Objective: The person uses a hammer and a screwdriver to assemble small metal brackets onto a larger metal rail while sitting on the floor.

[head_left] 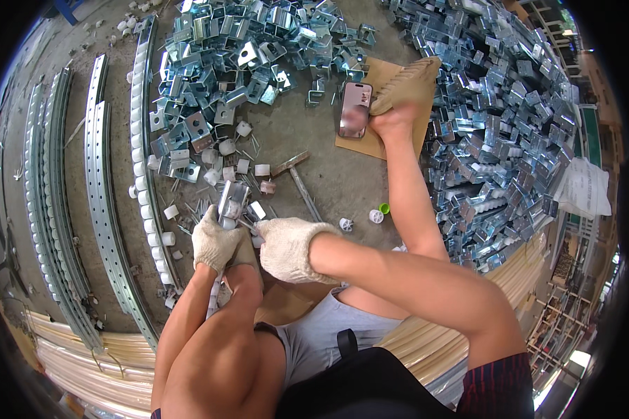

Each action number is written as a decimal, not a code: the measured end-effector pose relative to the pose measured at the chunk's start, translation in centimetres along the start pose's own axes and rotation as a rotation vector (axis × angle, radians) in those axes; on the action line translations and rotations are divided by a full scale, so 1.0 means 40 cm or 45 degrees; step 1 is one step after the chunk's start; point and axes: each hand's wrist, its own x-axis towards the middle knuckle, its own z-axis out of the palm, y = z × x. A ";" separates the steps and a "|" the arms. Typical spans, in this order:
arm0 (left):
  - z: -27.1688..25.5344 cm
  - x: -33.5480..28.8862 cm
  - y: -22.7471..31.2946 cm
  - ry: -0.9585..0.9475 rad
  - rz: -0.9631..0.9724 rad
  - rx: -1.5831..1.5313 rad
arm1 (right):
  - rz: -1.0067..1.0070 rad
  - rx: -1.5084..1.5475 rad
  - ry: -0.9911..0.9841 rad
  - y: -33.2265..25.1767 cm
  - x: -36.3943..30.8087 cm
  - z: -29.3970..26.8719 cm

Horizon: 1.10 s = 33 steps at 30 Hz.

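Note:
My left hand [213,241], in a white knit glove, is closed on a shiny U-shaped metal bracket [233,198]. A white plastic roller [228,223] shows at the bracket's lower end. My right hand [292,249], gloved the same way, is closed just to the right of it. From its fingertips a thin metal pin [247,225] points toward the bracket; the pin's other end is hidden by the glove. Just beyond, a hammer [300,185] lies on the floor. Loose white rollers [262,170] and thin pins are scattered around the bracket.
Heaps of metal brackets [251,52] rise ahead, with another large heap [496,126] on the right. Long perforated rails [108,209] and a rail lined with white rollers [144,174] lie left. A phone [354,109] rests on cardboard [423,129] beside my right foot.

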 end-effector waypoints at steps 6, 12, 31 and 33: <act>0.001 0.001 0.011 -0.026 -0.025 0.069 | 0.028 -0.015 -0.002 0.051 0.042 -0.002; -0.019 0.014 -0.008 -0.095 0.031 0.000 | 0.066 0.337 0.149 0.048 0.001 0.035; -0.012 0.050 -0.062 -0.201 0.024 -0.145 | -0.432 0.899 1.181 0.119 0.124 0.499; -0.017 0.049 -0.060 -0.237 -0.040 -0.291 | -0.449 0.768 1.205 0.148 0.145 0.514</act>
